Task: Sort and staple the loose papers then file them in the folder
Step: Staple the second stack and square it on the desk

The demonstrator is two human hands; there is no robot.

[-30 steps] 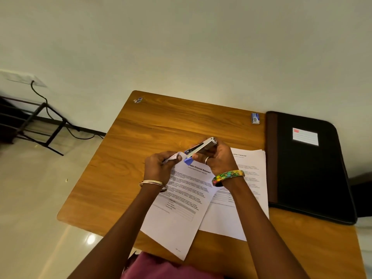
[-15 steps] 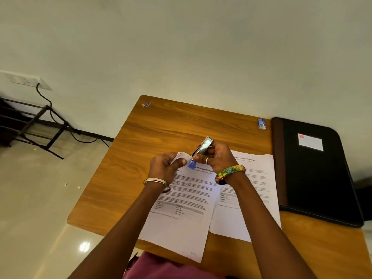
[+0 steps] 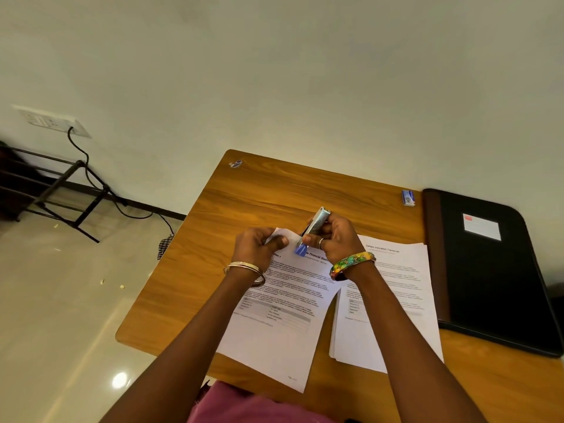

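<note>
- The left hand pinches the raised top corner of the white printed paper set, which lies near the table's front edge.
- The right hand has a closed grip on the small silver stapler with blue base, positioned at that corner.
- A second white printed stack lies beside it, towards the right edge; the black zip folder lies closed at the right edge.
- Risk: sheets slipping out of alignment under the pinch, so the staple misses a page.
- Risk: the stapler entering at a tilt, bending the staple.
</note>
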